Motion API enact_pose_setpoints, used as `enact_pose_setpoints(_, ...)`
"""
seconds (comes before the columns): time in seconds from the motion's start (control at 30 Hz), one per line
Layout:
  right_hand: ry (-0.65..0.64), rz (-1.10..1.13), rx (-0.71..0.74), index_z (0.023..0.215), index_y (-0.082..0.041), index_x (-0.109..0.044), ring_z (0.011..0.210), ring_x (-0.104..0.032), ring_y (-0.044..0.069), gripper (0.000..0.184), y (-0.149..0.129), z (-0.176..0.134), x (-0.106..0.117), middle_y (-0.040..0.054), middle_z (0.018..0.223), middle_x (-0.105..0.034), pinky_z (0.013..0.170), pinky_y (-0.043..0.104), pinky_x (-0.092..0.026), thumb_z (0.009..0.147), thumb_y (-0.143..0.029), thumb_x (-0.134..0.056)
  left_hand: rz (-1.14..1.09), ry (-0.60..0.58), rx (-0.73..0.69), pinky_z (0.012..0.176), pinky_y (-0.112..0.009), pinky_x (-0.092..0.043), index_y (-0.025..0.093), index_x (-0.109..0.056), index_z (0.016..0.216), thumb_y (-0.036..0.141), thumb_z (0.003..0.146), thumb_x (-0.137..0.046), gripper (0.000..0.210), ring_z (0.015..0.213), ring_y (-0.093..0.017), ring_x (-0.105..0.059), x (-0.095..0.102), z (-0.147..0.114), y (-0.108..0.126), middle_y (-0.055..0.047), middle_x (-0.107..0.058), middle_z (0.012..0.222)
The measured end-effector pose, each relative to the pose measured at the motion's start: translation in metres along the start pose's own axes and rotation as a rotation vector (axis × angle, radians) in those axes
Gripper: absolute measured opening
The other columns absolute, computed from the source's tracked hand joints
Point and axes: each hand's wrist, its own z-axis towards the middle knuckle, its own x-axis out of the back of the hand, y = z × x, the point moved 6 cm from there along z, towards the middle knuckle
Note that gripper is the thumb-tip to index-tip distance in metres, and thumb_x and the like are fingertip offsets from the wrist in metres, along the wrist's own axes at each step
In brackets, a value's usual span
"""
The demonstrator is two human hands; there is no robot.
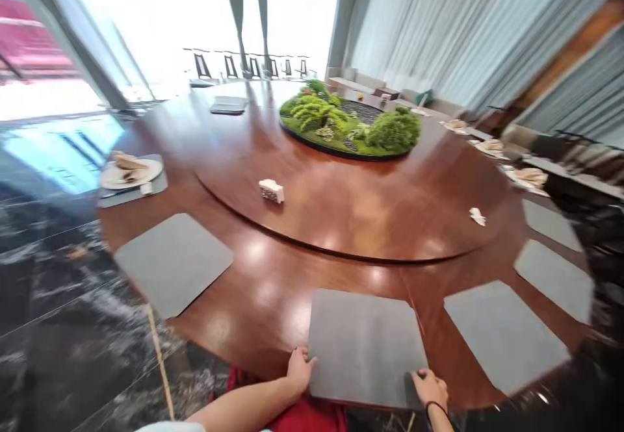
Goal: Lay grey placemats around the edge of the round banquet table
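A grey rectangular placemat [365,347] lies at the near edge of the round brown wooden table [263,276]. My left hand [301,369] grips its left edge near the front corner, thumb on top. At the opposite side, my right hand [431,389] has its fingers closed on the right edge; a dark band circles that wrist. The undersides of the fingers are hidden. Another grey placemat [175,262] lies to the left, and one more placemat [506,334] sits just right of my right hand.
A raised turntable [341,211] carries a white napkin holder [271,190], a small white item [478,216] and a green miniature garden [351,123]. A plate with a folded napkin [131,171] stands at far left. A red chair seat [307,417] is below me.
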Motion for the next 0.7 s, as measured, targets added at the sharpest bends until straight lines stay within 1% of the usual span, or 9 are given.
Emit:
enact_pose_setpoints(0.07,-0.066,0.081,0.033,0.058,-0.034,-0.058,0.08,-0.068,0.039,0.023,-0.004,0.007,-0.008,0.0142,0.076,-0.068,0.073,0.053,-0.051,0.045,-0.053,-0.057,0.025,0.12,0.032,0.097,-0.04,-0.041,0.016,-0.058,0.11,0.027,0.079,-0.052,0.033,0.114,-0.03,-0.057,0.012,0.0,-0.007,-0.021,-0.06,0.118)
enact_pose_setpoints(0.17,-0.198,0.267,0.19,0.056,-0.034,-0.055,0.076,-0.069,0.034,0.019,-0.03,-0.015,-0.022,0.0074,0.069,-0.069,0.072,0.048,-0.052,0.046,-0.051,-0.053,0.065,0.217,0.002,0.096,-0.038,-0.041,0.016,-0.06,0.106,0.024,0.077,-0.057,0.03,0.114,-0.029,-0.057,0.042,-0.003,-0.024,-0.018,-0.063,0.115)
enact_pose_setpoints(0.23,-0.26,0.35,0.296,0.063,-0.031,-0.057,0.076,-0.069,0.03,0.026,-0.053,-0.042,-0.033,0.0039,0.072,-0.07,0.075,0.044,-0.053,0.05,-0.052,-0.05,0.085,0.287,-0.007,0.096,-0.04,-0.041,0.014,-0.059,0.107,0.024,0.078,-0.057,0.031,0.113,-0.03,-0.057,0.075,-0.007,-0.045,-0.019,-0.063,0.115)
enact_pose_setpoints(0.3,-0.277,0.379,0.359,0.068,-0.029,-0.056,0.075,-0.069,0.027,0.028,-0.076,-0.071,-0.046,0.0029,0.073,-0.07,0.074,0.039,-0.053,0.054,-0.052,-0.05,0.093,0.36,-0.003,0.093,-0.041,-0.042,0.012,-0.059,0.105,0.024,0.08,-0.055,0.029,0.108,-0.03,-0.059,0.113,-0.011,-0.069,-0.02,-0.064,0.111)
enact_pose_setpoints(0.4,-0.281,0.371,0.39,0.07,-0.026,-0.053,0.071,-0.067,0.024,0.026,-0.105,-0.105,-0.063,0.002,0.07,-0.068,0.069,0.035,-0.051,0.058,-0.049,-0.051,0.08,0.436,-0.049,0.089,-0.037,-0.044,0.013,-0.056,0.108,0.024,0.082,-0.05,0.028,0.101,-0.025,-0.061,0.164,-0.018,-0.102,-0.014,-0.066,0.105)
enact_pose_setpoints(0.47,-0.274,0.354,0.386,0.07,-0.025,-0.052,0.068,-0.066,0.022,0.023,-0.118,-0.119,-0.07,0.001,0.068,-0.066,0.067,0.033,-0.05,0.06,-0.046,-0.052,0.067,0.456,-0.091,0.087,-0.035,-0.046,0.014,-0.05,0.117,0.024,0.083,-0.048,0.036,0.092,-0.02,-0.062,0.186,-0.024,-0.119,-0.01,-0.065,0.103)
enact_pose_setpoints(0.53,-0.266,0.342,0.369,0.071,-0.025,-0.051,0.068,-0.066,0.021,0.02,-0.124,-0.125,-0.073,0.0004,0.068,-0.066,0.067,0.032,-0.049,0.061,-0.042,-0.052,0.06,0.451,-0.135,0.087,-0.037,-0.048,0.015,-0.044,0.127,0.026,0.081,-0.052,0.048,0.089,-0.02,-0.062,0.195,-0.031,-0.134,-0.009,-0.062,0.107)
enact_pose_setpoints(0.57,-0.265,0.34,0.357,0.072,-0.025,-0.051,0.068,-0.066,0.02,0.018,-0.125,-0.126,-0.073,0.0002,0.068,-0.067,0.067,0.031,-0.048,0.062,-0.04,-0.053,0.07,0.44,-0.18,0.089,-0.039,-0.047,0.016,-0.042,0.13,0.027,0.077,-0.057,0.056,0.094,-0.021,-0.061,0.195,-0.035,-0.139,-0.01,-0.06,0.111)
enact_pose_setpoints(0.7,-0.296,0.324,0.335,0.075,-0.024,-0.052,0.065,-0.064,0.018,0.016,-0.124,-0.126,-0.071,-0.0011,0.069,-0.067,0.067,0.029,-0.048,0.063,-0.034,-0.056,0.211,0.4,-0.4,0.105,-0.048,-0.037,0.023,-0.04,0.135,0.021,0.054,-0.076,0.089,0.122,-0.03,-0.046,0.177,-0.051,-0.149,-0.012,-0.047,0.13)
